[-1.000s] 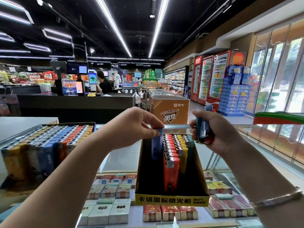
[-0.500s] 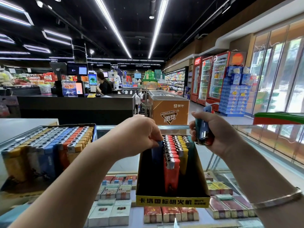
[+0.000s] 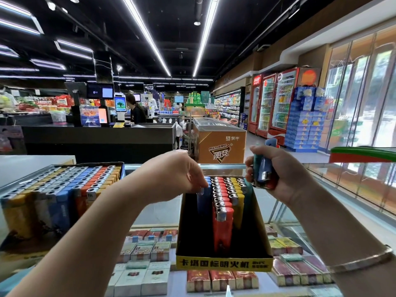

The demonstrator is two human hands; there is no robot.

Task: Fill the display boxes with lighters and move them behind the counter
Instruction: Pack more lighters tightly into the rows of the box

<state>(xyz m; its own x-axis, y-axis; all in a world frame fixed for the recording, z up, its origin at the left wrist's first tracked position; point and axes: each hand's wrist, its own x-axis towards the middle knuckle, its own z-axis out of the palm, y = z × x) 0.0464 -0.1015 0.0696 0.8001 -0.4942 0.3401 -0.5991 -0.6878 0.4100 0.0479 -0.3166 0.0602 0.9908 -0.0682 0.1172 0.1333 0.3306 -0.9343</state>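
Glass counter [image 3: 285, 213], cardboard display box [image 3: 224, 262], plastic lighters [image 3: 222, 213]

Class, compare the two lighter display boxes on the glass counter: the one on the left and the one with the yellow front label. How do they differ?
The left box is packed full; the yellow-labelled box has only a few rows, with black floor showing. The left hand reaches into the yellow-labelled box only. Both hold upright coloured lighters.

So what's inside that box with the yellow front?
The box holds upright lighters: a blue row, red row, yellow row. The left hand covers the blue row's far end; the front stands empty.
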